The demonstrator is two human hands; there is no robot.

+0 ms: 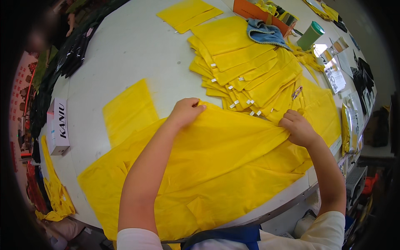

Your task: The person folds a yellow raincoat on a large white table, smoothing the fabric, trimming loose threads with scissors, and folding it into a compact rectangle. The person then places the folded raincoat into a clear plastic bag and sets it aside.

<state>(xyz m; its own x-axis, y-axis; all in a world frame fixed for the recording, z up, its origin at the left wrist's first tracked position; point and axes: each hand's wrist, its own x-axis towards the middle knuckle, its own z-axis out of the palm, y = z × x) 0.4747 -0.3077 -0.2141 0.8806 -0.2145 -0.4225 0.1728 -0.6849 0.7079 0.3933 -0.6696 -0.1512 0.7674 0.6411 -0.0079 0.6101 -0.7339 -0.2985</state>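
Observation:
A large piece of yellow fabric (pixel 225 175) is spread in front of me, its lower part reaching the table's near edge. My left hand (pixel 186 112) pinches its far edge near the middle. With closed fingers, my right hand (pixel 296 128) grips the same edge farther right, so the edge runs taut between both hands. Just beyond them lies a fanned stack of yellow cloth pieces (pixel 246 52) with small white tags. A small pair of scissors or snips (pixel 296 92) rests on yellow cloth beyond my right hand.
A flat yellow piece (pixel 129 110) lies to the left, another (pixel 189 14) at the far side. A blue cloth (pixel 266 32) sits on the stack by an orange box (pixel 246 9). A green container (pixel 310 36) stands right; a white box (pixel 58 127) left. Black bundles (pixel 77 54) line the left edge.

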